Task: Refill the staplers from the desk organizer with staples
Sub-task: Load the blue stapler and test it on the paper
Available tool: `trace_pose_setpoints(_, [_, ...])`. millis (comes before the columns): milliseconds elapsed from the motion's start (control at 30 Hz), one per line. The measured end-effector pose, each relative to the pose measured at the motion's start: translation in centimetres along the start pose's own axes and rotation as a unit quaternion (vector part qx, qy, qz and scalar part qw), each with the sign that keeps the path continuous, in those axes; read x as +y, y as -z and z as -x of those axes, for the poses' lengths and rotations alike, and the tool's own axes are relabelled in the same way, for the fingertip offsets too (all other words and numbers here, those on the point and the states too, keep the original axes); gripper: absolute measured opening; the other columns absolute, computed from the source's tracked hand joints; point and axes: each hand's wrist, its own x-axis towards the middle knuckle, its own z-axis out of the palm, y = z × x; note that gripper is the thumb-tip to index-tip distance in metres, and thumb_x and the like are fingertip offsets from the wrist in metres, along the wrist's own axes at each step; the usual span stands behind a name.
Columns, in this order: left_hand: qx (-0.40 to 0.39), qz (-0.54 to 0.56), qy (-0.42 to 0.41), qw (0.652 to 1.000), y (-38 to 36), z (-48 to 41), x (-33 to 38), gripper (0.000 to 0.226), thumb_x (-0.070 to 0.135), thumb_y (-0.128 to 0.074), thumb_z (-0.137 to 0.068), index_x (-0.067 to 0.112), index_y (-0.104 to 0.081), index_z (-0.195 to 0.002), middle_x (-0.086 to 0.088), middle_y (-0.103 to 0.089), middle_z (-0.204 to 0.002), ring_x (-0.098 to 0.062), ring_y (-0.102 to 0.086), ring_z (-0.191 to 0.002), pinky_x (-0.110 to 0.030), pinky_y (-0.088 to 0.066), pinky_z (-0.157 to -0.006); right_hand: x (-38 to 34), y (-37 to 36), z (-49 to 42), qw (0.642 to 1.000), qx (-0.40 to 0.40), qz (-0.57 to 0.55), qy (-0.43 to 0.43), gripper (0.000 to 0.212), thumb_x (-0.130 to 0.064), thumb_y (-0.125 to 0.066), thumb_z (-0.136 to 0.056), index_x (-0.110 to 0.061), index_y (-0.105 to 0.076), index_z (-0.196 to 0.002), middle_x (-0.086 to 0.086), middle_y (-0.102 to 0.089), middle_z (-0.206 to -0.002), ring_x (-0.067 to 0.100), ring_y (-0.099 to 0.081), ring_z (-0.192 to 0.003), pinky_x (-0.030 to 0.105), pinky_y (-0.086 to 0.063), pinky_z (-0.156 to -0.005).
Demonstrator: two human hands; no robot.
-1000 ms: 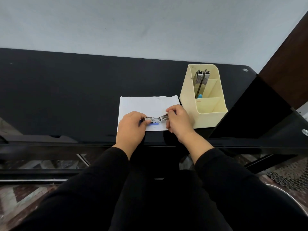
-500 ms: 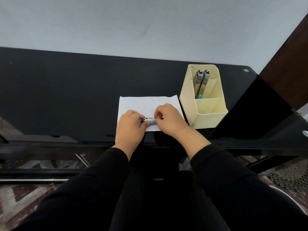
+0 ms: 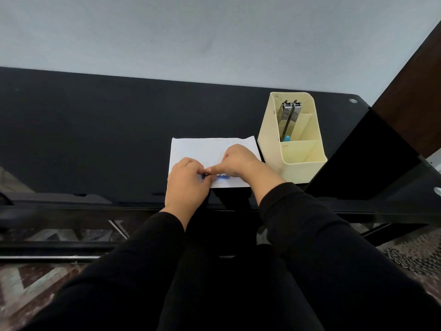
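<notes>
A small blue and metal stapler lies on a white paper sheet near the desk's front edge. My left hand grips its left end with curled fingers. My right hand reaches across from the right, its thumb and fingers pinching the stapler's metal top where the two hands meet. Most of the stapler is hidden under my fingers. To the right stands a cream desk organizer; in its back compartment a second stapler stands upright, metal with a blue tip.
The desk is black and glossy, against a pale wall. The organizer's front compartments look bare. A dark wooden panel rises at the far right. Below the desk edge are a black frame and a patterned floor.
My right hand moved left along the stapler, from its raised right end to meet my left hand. The metal arm that stuck out to the right is now folded down.
</notes>
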Motion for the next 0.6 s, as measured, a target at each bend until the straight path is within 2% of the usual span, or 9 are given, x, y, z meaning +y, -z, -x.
trace_pose_setpoints(100, [-0.003,0.008,0.006,1.000,0.1,0.1,0.0,0.013,0.026,-0.070,-0.076,0.015,-0.063,-0.072,0.010,-0.052,-0.089,-0.014,-0.050,-0.092,-0.030,-0.043,-0.082,-0.4,0.3,-0.3,1.000,-0.008,0.016,-0.014,0.049,-0.046,-0.074,-0.069,-0.006,-0.052,-0.084,0.005,-0.054,-0.084,0.021,-0.052,-0.081,0.027,-0.039,-0.069])
trace_pose_setpoints(233, [-0.007,0.006,0.005,1.000,0.2,0.1,0.2,0.014,0.027,-0.070,-0.076,0.015,-0.062,-0.072,0.010,-0.052,-0.088,-0.014,-0.051,-0.092,-0.028,-0.043,-0.081,-0.6,0.5,-0.5,0.999,-0.019,0.026,-0.027,0.047,-0.042,-0.076,-0.069,-0.009,-0.042,-0.067,0.003,-0.044,-0.067,0.021,-0.048,-0.077,0.026,-0.037,-0.061])
trace_pose_setpoints(300, [-0.006,0.001,0.003,1.000,0.2,0.1,0.2,0.015,0.027,-0.070,-0.076,0.015,-0.061,-0.072,0.010,-0.052,-0.088,-0.014,-0.051,-0.092,-0.027,-0.042,-0.081,-0.4,0.7,-0.3,0.999,-0.019,0.016,-0.027,0.047,-0.039,-0.077,-0.068,-0.009,-0.042,-0.064,0.002,-0.043,-0.064,0.021,-0.048,-0.075,0.025,-0.037,-0.059])
trace_pose_setpoints(367, [-0.006,0.000,0.003,1.000,0.2,0.1,0.2,0.016,0.027,-0.070,-0.076,0.014,-0.062,-0.074,0.009,-0.052,-0.088,-0.015,-0.051,-0.092,-0.028,-0.042,-0.081,0.0,0.9,-0.3,1.000,-0.021,0.000,-0.019,0.042,-0.038,-0.078,-0.068,-0.006,-0.051,-0.072,0.004,-0.049,-0.070,0.021,-0.048,-0.077,0.027,-0.038,-0.065])
trace_pose_setpoints(467, [-0.004,0.003,0.002,1.000,0.1,0.1,0.2,0.015,0.026,-0.070,-0.076,0.014,-0.061,-0.075,0.008,-0.053,-0.088,-0.016,-0.052,-0.092,-0.031,-0.044,-0.083,0.4,1.2,-0.2,1.000,-0.025,-0.007,-0.010,0.047,-0.038,-0.077,-0.069,-0.001,-0.060,-0.093,0.008,-0.054,-0.085,0.021,-0.049,-0.080,0.027,-0.040,-0.070])
trace_pose_setpoints(533, [-0.003,0.001,-0.001,1.000,0.1,0.1,0.2,0.015,0.026,-0.070,-0.076,0.014,-0.061,-0.075,0.008,-0.053,-0.088,-0.016,-0.052,-0.091,-0.031,-0.045,-0.083,0.7,1.1,-0.3,1.000,-0.027,0.004,0.009,0.047,-0.037,-0.075,-0.072,0.001,-0.063,-0.096,0.010,-0.057,-0.089,0.021,-0.050,-0.082,0.030,-0.043,-0.073])
trace_pose_setpoints(600, [-0.001,0.001,-0.004,1.000,0.0,0.1,0.1,0.016,0.026,-0.071,-0.076,0.013,-0.062,-0.076,0.008,-0.053,-0.088,-0.016,-0.052,-0.092,-0.031,-0.044,-0.083,1.1,1.1,-0.2,0.998,-0.021,-0.017,0.051,0.037,-0.031,-0.071,-0.077,0.001,-0.066,-0.095,0.006,-0.061,-0.087,0.018,-0.052,-0.080,0.030,-0.047,-0.073])
